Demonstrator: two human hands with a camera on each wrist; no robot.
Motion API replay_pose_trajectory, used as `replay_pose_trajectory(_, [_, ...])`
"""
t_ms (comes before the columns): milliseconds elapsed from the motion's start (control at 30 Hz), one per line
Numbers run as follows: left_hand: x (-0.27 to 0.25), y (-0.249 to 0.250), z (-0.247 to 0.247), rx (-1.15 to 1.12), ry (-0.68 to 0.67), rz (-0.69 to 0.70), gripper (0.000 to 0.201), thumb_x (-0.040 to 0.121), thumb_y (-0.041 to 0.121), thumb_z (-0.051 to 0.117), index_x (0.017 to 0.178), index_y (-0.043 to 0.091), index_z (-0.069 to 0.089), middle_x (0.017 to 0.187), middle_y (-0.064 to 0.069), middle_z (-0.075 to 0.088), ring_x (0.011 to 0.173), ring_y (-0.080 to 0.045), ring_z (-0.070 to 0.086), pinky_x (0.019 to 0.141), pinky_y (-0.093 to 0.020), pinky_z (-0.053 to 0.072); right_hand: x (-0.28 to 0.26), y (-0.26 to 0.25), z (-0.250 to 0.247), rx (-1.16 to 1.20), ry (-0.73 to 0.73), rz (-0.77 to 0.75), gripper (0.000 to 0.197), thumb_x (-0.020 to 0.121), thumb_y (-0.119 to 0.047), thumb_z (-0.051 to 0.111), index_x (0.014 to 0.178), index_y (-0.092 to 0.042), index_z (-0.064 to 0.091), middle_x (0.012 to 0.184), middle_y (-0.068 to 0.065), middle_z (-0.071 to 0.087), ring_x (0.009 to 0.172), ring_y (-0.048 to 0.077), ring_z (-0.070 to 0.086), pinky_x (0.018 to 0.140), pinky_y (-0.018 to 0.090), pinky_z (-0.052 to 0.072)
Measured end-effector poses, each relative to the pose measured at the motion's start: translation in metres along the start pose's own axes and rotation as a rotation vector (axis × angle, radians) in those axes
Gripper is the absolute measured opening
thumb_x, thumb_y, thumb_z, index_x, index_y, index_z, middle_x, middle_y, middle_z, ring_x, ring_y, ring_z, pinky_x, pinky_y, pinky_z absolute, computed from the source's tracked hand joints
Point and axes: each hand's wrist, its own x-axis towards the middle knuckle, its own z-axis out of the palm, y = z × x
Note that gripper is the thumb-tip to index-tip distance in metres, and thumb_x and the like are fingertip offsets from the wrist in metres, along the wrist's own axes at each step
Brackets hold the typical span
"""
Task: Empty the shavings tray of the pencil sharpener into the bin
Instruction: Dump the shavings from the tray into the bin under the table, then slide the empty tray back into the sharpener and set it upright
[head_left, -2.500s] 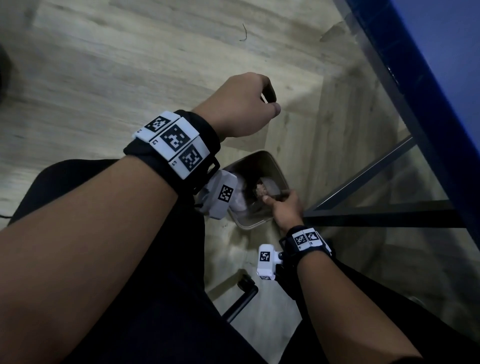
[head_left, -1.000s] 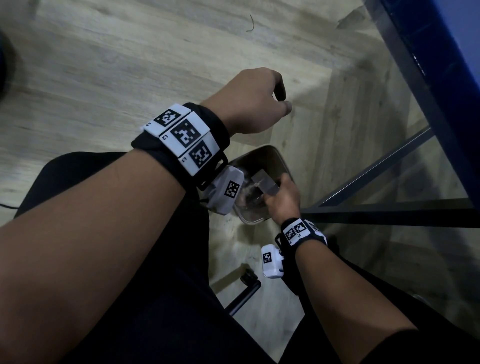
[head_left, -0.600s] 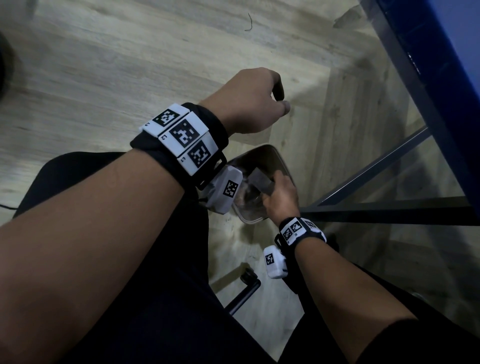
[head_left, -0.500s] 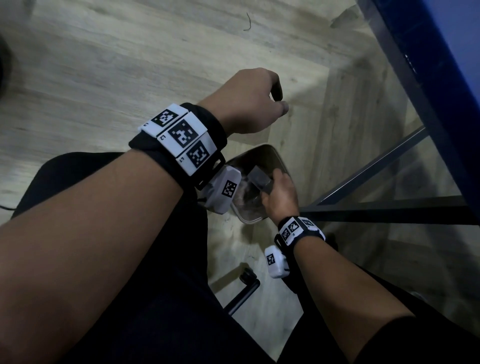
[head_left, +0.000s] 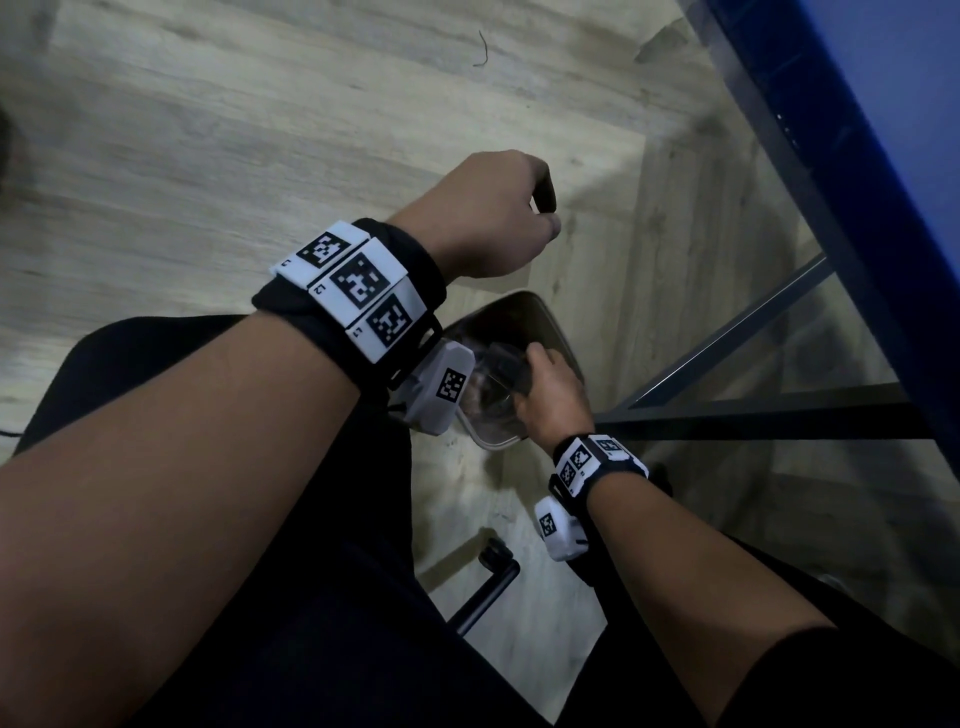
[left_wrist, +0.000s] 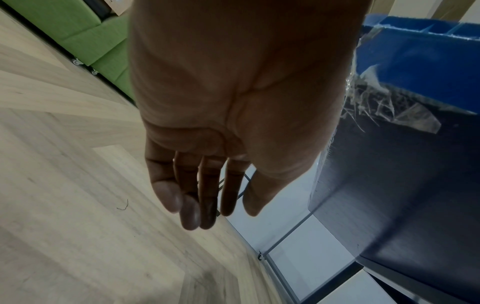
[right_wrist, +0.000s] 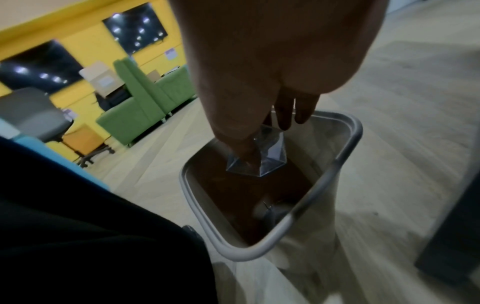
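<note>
Tray (right_wrist: 270, 156) — mouth-down over bin (right_wrist: 345, 148)

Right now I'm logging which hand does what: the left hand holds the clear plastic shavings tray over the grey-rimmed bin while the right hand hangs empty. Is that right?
Not quite: the hands are swapped. The right wrist view shows the right hand gripping the clear plastic shavings tray over the grey-rimmed bin. The left wrist view shows the left hand hanging empty, its fingers relaxed above the floor.

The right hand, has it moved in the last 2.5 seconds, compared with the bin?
Yes. The right hand with the clear tray went from the bin's near rim toward its far rim.
</note>
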Motion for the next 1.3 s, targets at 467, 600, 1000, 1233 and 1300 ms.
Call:
replay_pose_trajectory(467, [0.001, -0.008, 0.012, 0.093, -0.034, 0.031, 0.031, 0.098, 0.037, 0.062, 0.119, 0.015, 0.068, 0.11, -0.005, 0.074, 0.093, -0.022, 0.062, 0.079, -0.03, 0.048, -0.013, 0.017, -0.027, 0.592, 0.056, 0.357, 0.046, 0.09, -0.034, 0.084, 0.131, -0.021, 0.068, 0.115, -0.002, 0.076, 0.103, 0.018, 0.072, 0.09, 0.027, 0.053])
replay_pose_trajectory(600, [-0.009, -0.002, 0.015, 0.125, -0.069, 0.044, 0.028, 0.096, 0.028, 0.062, 0.12, 0.014, 0.069, 0.109, -0.006, 0.076, 0.1, -0.026, 0.068, 0.083, -0.032, 0.053, -0.026, 0.023, -0.046, 0.761, 0.065, 0.403, 0.057, 0.075, -0.061, 0.08, 0.115, -0.021, 0.077, 0.104, -0.001, 0.083, 0.096, 0.022, 0.081, 0.095, 0.047, 0.064])
replay_pose_trajectory(1000, [-0.087, 0.094, 0.015, 0.809, -0.542, 0.364, 0.108, 0.061, 0.044, 0.09, 0.155, 0.025, 0.039, 0.141, -0.002, 0.052, 0.12, -0.026, 0.06, 0.093, -0.043, 0.057, -0.141, -0.004, -0.134, 1.23, -0.017, 0.244, 0.036, 0.106, -0.04, 0.062, 0.111, -0.009, 0.078, 0.088, 0.004, 0.081, 0.077, 0.018, 0.075, 0.084, 0.044, 0.063])
replay_pose_trajectory(1233, [-0.147, 0.125, 0.005, 0.829, -0.51, 0.54, 0.076, 0.065, 0.049, 0.088, 0.129, 0.024, 0.054, 0.113, 0.006, 0.06, 0.097, -0.018, 0.062, 0.078, -0.033, 0.055, -0.224, -0.019, -0.179, 1.418, 0.053, 0.166, 0.031, 0.109, -0.028, 0.062, 0.112, 0.0, 0.076, 0.086, 0.005, 0.08, 0.071, 0.012, 0.074, 0.073, 0.028, 0.062])
replay_pose_trajectory(1300, [-0.167, 0.139, 0.001, 0.793, -0.435, 0.608, 0.057, 0.072, 0.047, 0.084, 0.117, 0.025, 0.057, 0.1, 0.011, 0.06, 0.085, -0.014, 0.059, 0.068, -0.027, 0.049, -0.251, -0.016, -0.192, 1.435, 0.065, 0.128, 0.031, 0.108, -0.031, 0.064, 0.112, -0.004, 0.077, 0.09, 0.005, 0.082, 0.075, 0.012, 0.076, 0.077, 0.03, 0.062])
